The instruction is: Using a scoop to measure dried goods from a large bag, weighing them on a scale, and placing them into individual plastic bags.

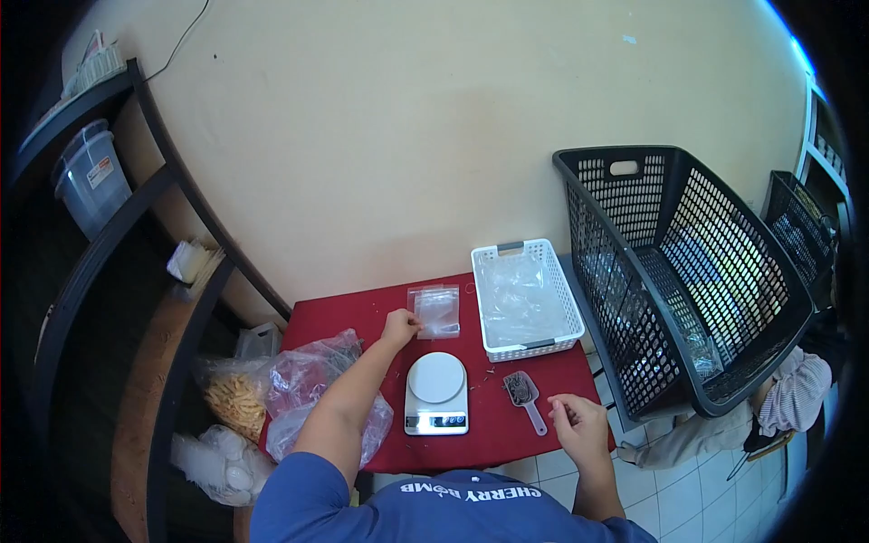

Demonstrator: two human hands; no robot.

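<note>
My left hand [401, 327] reaches to the back of the red-covered table, its fingers closed at the left edge of a small stack of clear plastic bags [438, 312]. My right hand [580, 422] hovers at the table's right edge with fingers loosely curled; nothing shows in it. Beside it lies a small scoop [532, 409] with a pale handle, its bowl filled with dark bits. A white kitchen scale [436, 378] with a round, bare platform stands in front of me, between my two arms.
A white plastic basket [576, 331] with clear bags stands back right. Beyond it is a large black crate [625, 231]. Crumpled clear plastic [312, 376] lies beneath and beside my left arm. Dark shelving [172, 149] and a bag of yellowish pieces [235, 404] are at left.
</note>
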